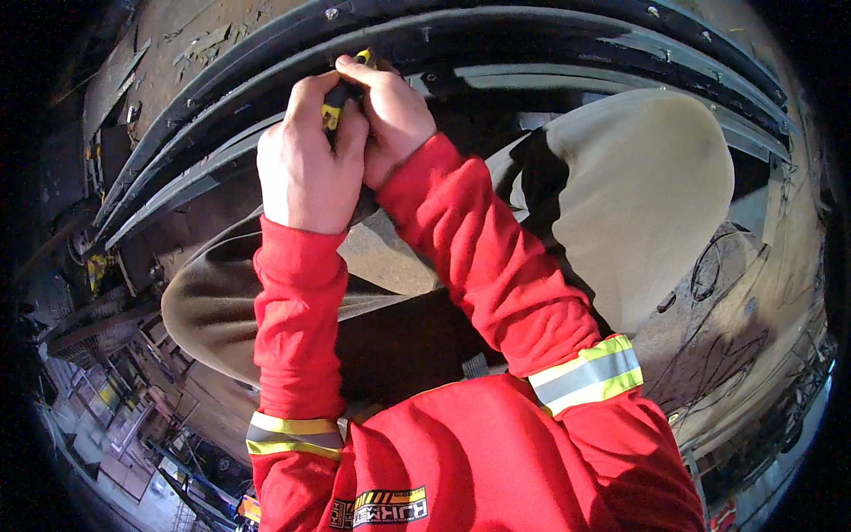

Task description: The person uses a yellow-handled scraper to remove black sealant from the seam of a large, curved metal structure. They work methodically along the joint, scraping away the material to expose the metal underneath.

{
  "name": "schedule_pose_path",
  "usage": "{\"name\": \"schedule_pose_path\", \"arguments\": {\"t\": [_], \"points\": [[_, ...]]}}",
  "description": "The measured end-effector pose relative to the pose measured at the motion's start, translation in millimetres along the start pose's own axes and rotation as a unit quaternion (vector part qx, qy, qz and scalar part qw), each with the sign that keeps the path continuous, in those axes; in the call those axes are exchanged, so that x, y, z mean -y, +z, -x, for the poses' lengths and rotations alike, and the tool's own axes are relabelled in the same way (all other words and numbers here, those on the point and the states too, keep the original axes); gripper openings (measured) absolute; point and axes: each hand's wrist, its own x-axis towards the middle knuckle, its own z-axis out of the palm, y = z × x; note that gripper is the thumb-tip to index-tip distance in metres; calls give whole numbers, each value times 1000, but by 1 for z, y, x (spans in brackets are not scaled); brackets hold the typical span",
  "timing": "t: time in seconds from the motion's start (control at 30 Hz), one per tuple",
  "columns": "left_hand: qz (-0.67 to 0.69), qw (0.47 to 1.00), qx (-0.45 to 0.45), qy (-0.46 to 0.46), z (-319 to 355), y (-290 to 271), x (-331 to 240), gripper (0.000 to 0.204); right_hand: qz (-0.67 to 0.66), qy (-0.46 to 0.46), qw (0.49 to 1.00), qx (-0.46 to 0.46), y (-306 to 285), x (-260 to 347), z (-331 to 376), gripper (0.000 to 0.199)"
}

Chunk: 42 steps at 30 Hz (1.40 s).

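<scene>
Both my hands are together at the upper middle, over dark metal bars. My left hand (306,168) has its fingers wrapped around a small black and yellow hand tool (332,114). My right hand (397,111) is closed around the far part of the same tool, its thumb laid along the top. A yellow tip shows just past my right thumb. My fingers hide most of the tool, so its exact kind cannot be made out. Just beyond the hands runs a long dark metal bar (496,28), with bolts along it.
More long metal bars (567,80) curve across the top, close to my bent knees (647,195). Thin cables (709,266) lie on the brown floor at the right. Scrap pieces (208,43) are scattered at the far left, and cluttered equipment (115,390) stands at the lower left.
</scene>
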Motion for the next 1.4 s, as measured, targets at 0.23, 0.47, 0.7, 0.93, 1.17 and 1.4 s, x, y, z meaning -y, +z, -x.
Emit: {"name": "schedule_pose_path", "arguments": {"t": [0.23, 0.47, 0.7, 0.93, 1.17, 1.4], "points": [[6, 1000, 18, -1, -11, -10, -4, 24, -63, 18, 998, 24, 2, -7, -15, 18], [42, 998, 23, -28, -12, -19, -14, 21, -69, 2, 998, -10, 17, 1, 4, 17], [31, 999, 16, -18, -8, -18, -12, 22, -39, -17, 999, -3, 14, -1, 6, 17], [43, 999, 3, -7, -10, -21, -11, 23, -21, -16, 1000, 11, 17, 0, 7, 18], [54, 998, 10, -28, -10, -24, -9, 22, -49, -18, 999, -10, 24, -2, 7, 15], [60, 997, 20, -43, -13, -30, -12, 23, -87, -32, 995, -22, 32, -6, 3, 11]]}}
